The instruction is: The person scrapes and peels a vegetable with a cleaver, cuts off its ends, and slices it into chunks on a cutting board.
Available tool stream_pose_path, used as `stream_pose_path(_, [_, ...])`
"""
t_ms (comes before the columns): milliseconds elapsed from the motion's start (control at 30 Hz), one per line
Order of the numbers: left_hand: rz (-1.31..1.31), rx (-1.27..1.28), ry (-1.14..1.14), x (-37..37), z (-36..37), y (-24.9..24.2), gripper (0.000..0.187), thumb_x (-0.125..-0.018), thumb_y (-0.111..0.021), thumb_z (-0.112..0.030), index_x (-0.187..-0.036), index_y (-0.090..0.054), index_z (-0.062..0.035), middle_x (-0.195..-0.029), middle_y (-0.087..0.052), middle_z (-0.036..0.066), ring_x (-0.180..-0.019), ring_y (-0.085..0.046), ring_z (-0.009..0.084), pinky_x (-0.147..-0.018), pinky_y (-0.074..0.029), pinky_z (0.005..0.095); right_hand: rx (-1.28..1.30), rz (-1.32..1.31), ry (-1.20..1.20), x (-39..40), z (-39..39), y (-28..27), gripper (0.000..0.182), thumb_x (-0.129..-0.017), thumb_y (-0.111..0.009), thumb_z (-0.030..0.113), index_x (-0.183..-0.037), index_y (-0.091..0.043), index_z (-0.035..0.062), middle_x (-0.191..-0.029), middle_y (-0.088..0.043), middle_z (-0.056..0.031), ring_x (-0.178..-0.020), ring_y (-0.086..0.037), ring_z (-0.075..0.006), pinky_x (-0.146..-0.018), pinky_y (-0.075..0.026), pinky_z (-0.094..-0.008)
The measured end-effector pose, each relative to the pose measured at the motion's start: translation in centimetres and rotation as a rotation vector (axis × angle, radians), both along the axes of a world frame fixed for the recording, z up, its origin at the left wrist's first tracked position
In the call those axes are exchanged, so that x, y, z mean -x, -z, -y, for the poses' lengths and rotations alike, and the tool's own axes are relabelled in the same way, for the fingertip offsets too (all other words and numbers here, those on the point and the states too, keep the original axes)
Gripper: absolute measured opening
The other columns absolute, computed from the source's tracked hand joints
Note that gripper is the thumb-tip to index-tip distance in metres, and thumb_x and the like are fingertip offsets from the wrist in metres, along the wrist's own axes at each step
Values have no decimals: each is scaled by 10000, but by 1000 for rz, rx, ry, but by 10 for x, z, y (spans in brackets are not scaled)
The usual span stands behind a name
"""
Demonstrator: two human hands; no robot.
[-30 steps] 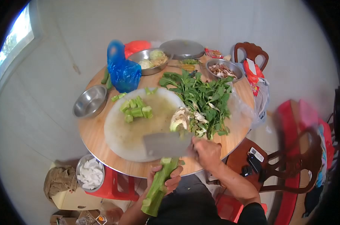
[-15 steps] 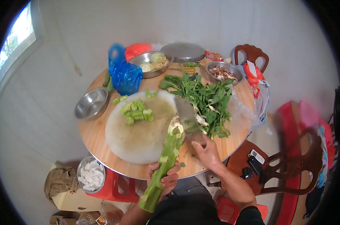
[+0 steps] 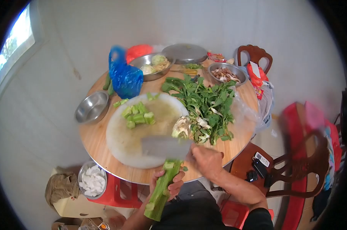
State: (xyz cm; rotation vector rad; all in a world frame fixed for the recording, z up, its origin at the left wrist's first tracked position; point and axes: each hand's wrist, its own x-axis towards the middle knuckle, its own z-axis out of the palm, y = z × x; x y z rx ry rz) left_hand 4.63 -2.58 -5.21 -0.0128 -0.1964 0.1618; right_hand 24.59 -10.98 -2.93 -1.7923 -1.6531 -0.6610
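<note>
My left hand (image 3: 175, 186) is wrapped round a thick, knobby green vegetable stem (image 3: 160, 195), held slanting up from my lap over the table's near edge. Its pale, fibrous upper end shows beyond the blade. In my right hand (image 3: 208, 161) is a cleaver (image 3: 164, 148), its broad blade lying crosswise over the stem and hiding a stretch of it. Under the blade's left part is the round white chopping board (image 3: 131, 155). Chunks of cut green stem (image 3: 139, 117) are piled on its far half. Leafy greens (image 3: 209, 103) lie to the right of the board.
An empty steel bowl (image 3: 92, 106) stands left of the board, beside a blue plastic bag (image 3: 125, 78). Farther back are bowls of cut vegetables (image 3: 152, 71) and brownish pieces (image 3: 227, 74). Below left, a bowl of white pieces (image 3: 92, 180) rests on a red stool (image 3: 121, 191).
My right hand has swung the cleaver from the stem's upper right side down and left, so the blade now crosses the stem nearer my left hand. My left hand keeps its grip.
</note>
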Motion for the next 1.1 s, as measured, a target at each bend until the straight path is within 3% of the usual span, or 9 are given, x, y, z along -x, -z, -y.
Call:
stream_pose_path(233, [-186,-43,-82,-1,8,-9,643,-961,-598,-334,-1355,-421,143,-948,-454,97,-659,-503,137,-498,-476,257,98,-39,103,-9,-4,6,376,-776,-756,142,-1122,-638,54,-705,-612,-88,-546,-633,-231,-487,-487,-382])
stream_pose_path(333, [-35,-18,2,0,5,0,573,-984,-583,-360,-1334,-439,70,-1016,-451,113,-791,-513,170,-618,-550,312,86,123,4,10,11,-3,333,-808,-791,179,-1065,-607,75,-687,-621,-94,-547,-645,-270,-494,-499,-417])
stream_pose_path(433, [-49,10,10,9,8,-5,550,-980,-583,-351,-1312,-444,64,-1015,-453,116,-789,-513,174,-624,-555,312,40,-75,54,-32,-9,7,285,-811,-768,169,-1022,-598,82,-681,-607,-87,-549,-646,-252,-490,-495,-405])
stream_pose_path(567, [-161,-30,-37,2,7,-11,634,-956,-590,-333,-1356,-417,128,-966,-447,110,-714,-507,154,-527,-489,279,125,-22,32,-7,5,5,304,-794,-791,178,-1000,-590,79,-711,-643,-93,-574,-670,-280,-496,-513,-405])
stream_pose_path(633, [-138,2,-39,10,14,-13,628,-953,-591,-333,-1354,-417,119,-971,-451,111,-717,-508,159,-527,-490,286,35,81,-32,-5,6,-1,188,-839,-691,116,-953,-550,64,-710,-643,-93,-554,-665,-279,-468,-503,-382])
stream_pose_path(733, [-202,-96,-56,10,14,-21,617,-931,-611,-322,-1346,-426,95,-968,-471,117,-681,-517,176,-511,-499,304,209,-184,274,-56,-14,0,170,-857,-641,58,-1014,-580,31,-673,-659,-192,-573,-674,-370,-520,-520,-483])
stream_pose_path(867, [-125,-51,-41,17,19,-23,616,-924,-620,-319,-1348,-435,87,-947,-469,116,-672,-525,184,-489,-514,316,135,-487,186,-53,-7,-13,100,-935,-640,78,-991,-598,6,-637,-633,-232,-572,-643,-440,-538,-500,-525])
stream_pose_path(1033, [-253,-174,-67,17,3,-22,593,-918,-631,-323,-1331,-474,72,-946,-474,117,-675,-538,195,-496,-552,337,70,-511,159,-36,0,-17,139,-900,-693,95,-994,-616,27,-638,-640,-184,-565,-667,-351,-515,-505,-485])
stream_pose_path(1100, [-257,-204,-38,18,2,-22,557,-925,-613,-337,-1302,-480,51,-943,-477,119,-684,-543,201,-523,-560,344,-10,-196,-67,-19,1,-11,188,-856,-711,98,-1006,-609,50,-678,-646,-132,-571,-673,-291,-491,-505,-444])
